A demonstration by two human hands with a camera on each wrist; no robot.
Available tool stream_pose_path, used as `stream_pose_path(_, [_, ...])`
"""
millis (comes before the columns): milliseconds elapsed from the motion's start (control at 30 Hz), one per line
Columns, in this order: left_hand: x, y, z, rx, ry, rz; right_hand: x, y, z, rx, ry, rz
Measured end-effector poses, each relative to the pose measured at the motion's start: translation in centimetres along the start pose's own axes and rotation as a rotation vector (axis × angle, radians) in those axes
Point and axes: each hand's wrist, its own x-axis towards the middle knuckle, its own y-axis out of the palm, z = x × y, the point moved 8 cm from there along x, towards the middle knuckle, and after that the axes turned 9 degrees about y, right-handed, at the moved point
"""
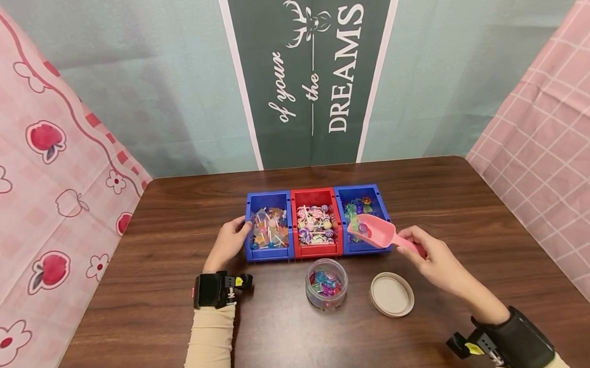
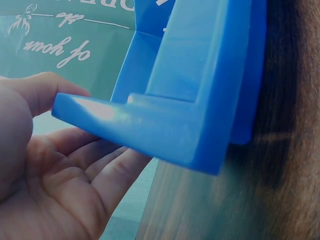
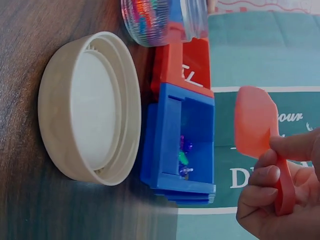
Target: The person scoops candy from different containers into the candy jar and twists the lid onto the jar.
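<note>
1. Head view: The left hand [image 1: 230, 244] pinched the outer wall of the left blue bin [image 1: 270, 255], presumably to stop the row sliding. The right hand [image 1: 434, 257] gripped the pink scoop [image 1: 386, 234] by its handle, the bowl over the right blue bin [image 1: 357, 193], seemingly with candies [image 1: 362, 204] inside. The red bin [image 1: 319, 251] stood between the blue ones. The clear jar [image 1: 325, 304], partly filled, stood uncovered just in front, probably for easy reach; the pale lid [image 1: 392, 295] lay inside up to its right. The backdrop [image 1: 318, 144] read "of your", "the" and "DREAMS", sideways. A red tag [image 1: 193, 294] on the left wrist strap [image 1: 208, 291] was too small to read.
2. Left wrist view: The thumb lay over the bin's rim, fingers outside, a hold likelier to steady than lift. "of your" showed upside down.
3. Right wrist view: Fingers curled round the scoop's handle, thumb near the bowl, perhaps to control tilt. Only "our" and part of a "D" were legible.
</note>
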Motion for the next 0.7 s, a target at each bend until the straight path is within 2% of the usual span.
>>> stream_pose_path(133, [-0.1, -0.1, -0.3, 0.017, 0.015, -0.012, -0.3, 0.1, 0.3, -0.003, -0.028, 0.055])
stream_pose_path(300, [0.2, -0.1, 0.1, 0.007, 0.025, -0.019, -0.8, 0.7, 1.1, 0.043, -0.108, 0.130])
stream_pose_path(533, [0.3, -0.2, 0.1, 0.020, 0.033, -0.026, -1.3, 1.9, 1.7, 0.117, -0.191, 0.286])
stream_pose_path(700, [0.2, -0.2, -0.2, 0.014, 0.032, -0.030, -1.7, 2.4, 1.9, 0.168, -0.209, 0.375])
